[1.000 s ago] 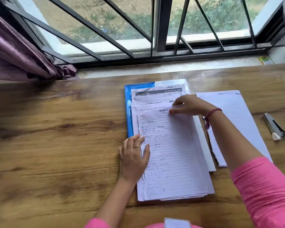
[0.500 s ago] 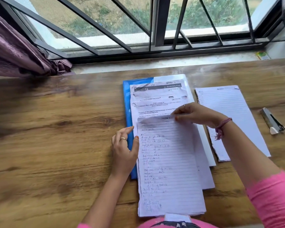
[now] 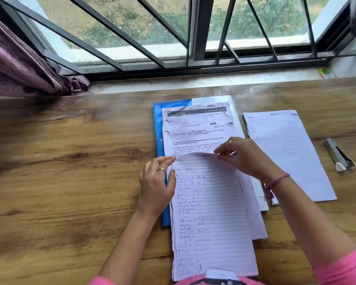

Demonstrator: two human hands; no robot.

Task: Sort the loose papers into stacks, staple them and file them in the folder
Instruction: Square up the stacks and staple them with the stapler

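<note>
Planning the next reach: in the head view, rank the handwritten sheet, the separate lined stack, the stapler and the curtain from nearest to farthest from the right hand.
1. Handwritten sheet: pinched at its top edge by the right hand.
2. Lined stack: just to the right of the hand.
3. Stapler: farther right, beyond that stack.
4. Curtain: far left, by the window.

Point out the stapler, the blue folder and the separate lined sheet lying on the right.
stapler (image 3: 338, 156), head view, on its metal body.
blue folder (image 3: 158, 128), head view, on its exposed left edge.
lined sheet (image 3: 290, 153), head view, on its bare middle.
</note>
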